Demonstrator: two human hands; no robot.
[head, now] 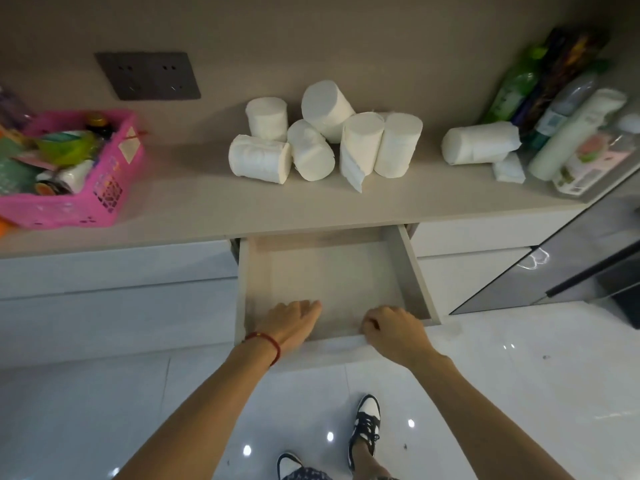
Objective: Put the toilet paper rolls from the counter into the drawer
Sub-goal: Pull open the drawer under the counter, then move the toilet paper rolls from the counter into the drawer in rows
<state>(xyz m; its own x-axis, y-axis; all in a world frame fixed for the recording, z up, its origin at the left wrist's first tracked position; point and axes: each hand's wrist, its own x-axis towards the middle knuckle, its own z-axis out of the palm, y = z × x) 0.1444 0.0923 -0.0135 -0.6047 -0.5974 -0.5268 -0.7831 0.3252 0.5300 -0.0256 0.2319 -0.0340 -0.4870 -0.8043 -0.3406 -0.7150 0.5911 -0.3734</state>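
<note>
While my right hand (391, 329) curled on the drawer (401, 268) front and my left hand (294, 320) lay loosely spread, apparently empty, stacked rolls (327, 133) risked tumbling if nudged.

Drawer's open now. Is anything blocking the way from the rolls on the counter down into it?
Nothing visible does. The drawer is pulled out and bare inside, directly below the toilet paper rolls on the counter. Only the left hand and right hand sit at its front edge; the pink basket stands well aside.
</note>
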